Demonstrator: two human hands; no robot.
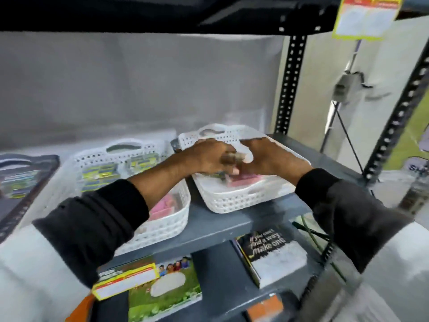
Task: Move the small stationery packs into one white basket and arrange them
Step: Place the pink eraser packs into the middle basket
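Both hands meet over the right white basket (pixel 234 201): left hand (pixel 209 156) and right hand (pixel 271 156), grips too blurred to tell

Both arms outstretched in dark sleeves; left hand (pixel 209 156) and right hand (pixel 271 156) meeting knuckles up, fingers (pixel 232 159) curled and touching, grip blurred.

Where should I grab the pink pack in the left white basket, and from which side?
Probably from above, pinching its two long edges. The pink pack seems to lie flat near the front of the left white basket, whose walls block a side approach. The left forearm crosses over it now, and blur hides its exact edges.
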